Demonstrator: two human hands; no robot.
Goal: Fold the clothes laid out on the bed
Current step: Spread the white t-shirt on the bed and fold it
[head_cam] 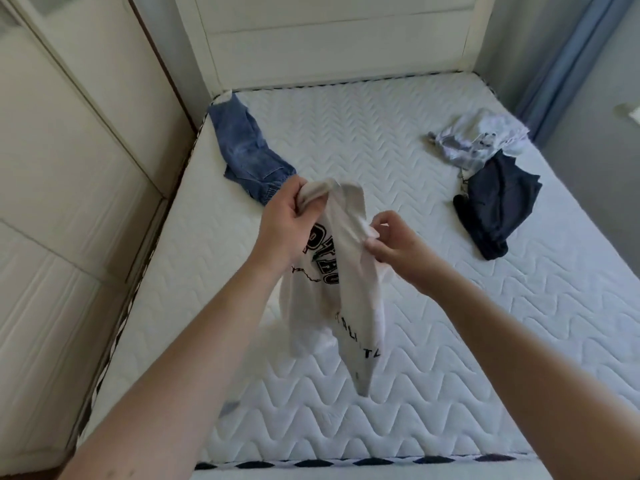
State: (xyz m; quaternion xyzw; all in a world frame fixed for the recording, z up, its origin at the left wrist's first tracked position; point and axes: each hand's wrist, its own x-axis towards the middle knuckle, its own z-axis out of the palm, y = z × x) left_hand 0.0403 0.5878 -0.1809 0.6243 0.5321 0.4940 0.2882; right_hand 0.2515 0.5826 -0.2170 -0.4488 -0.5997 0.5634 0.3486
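Observation:
A white shirt with black lettering (332, 299) hangs above the middle of the mattress (415, 393), bunched and twisted. My left hand (287, 220) grips its top fold from the left. My right hand (391, 244) pinches a fold of the same shirt on its right side. Folded blue jeans (246, 150) lie near the bed's far left corner. A crumpled pale garment (478, 140) lies at the far right, and a dark navy garment (495, 206) lies heaped just in front of it.
A white headboard (329, 36) stands at the far end of the bed. Cream wardrobe doors (69, 150) run close along the left side. A blue curtain (561, 64) hangs at the far right, beside a grey wall.

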